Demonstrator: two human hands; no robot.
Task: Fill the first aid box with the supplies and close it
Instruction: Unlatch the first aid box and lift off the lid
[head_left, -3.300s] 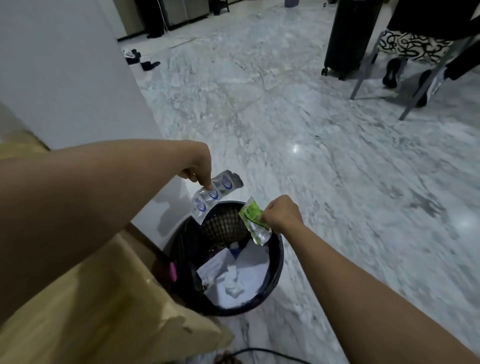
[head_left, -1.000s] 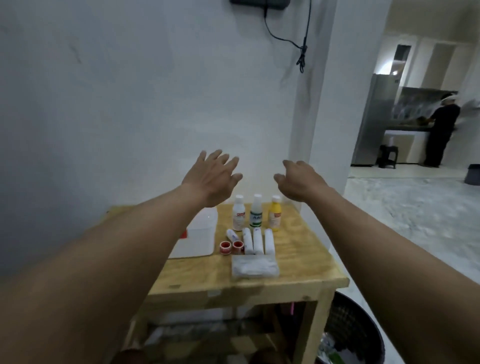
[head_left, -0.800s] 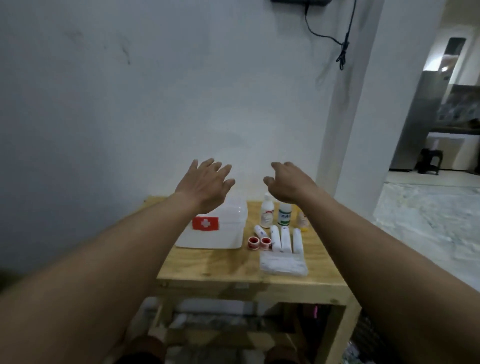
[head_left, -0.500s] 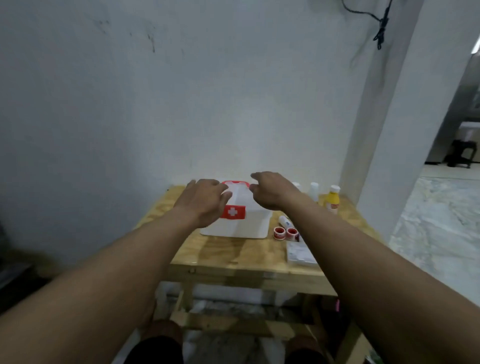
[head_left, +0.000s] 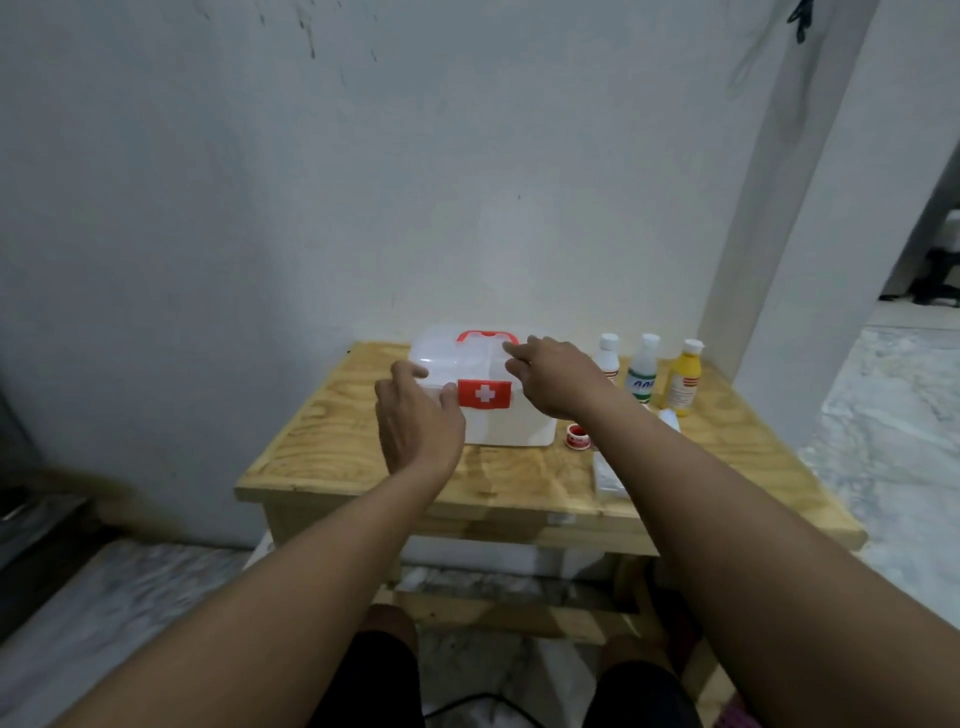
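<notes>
The first aid box (head_left: 514, 430) is white and translucent, with a red handle (head_left: 485, 335) and a red latch bearing a white cross (head_left: 484, 394). It stands shut on the wooden table (head_left: 322, 441). My left hand (head_left: 418, 418) grips its front left corner, fingers over the lid's edge and thumb beside the latch. My right hand (head_left: 551, 382) rests its spread fingertips on the lid next to the handle. To the right stand a white bottle (head_left: 608, 352), a green-labelled bottle (head_left: 644, 371) and a yellow bottle (head_left: 684, 379). A red tape roll (head_left: 576, 435), a white roll (head_left: 670, 419) and a gauze packet (head_left: 607, 477) are partly hidden by my right forearm.
The table stands against a white wall (head_left: 363, 208), with a pillar (head_left: 810, 234) at its right. A lower shelf (head_left: 498, 597) runs under the tabletop. My knees (head_left: 374, 675) are close to the table's front. Marble floor lies on both sides.
I turned from the waste bin, where I held two wrappers, to the table. Both empty hands came down from mid-air onto the first aid box.
</notes>
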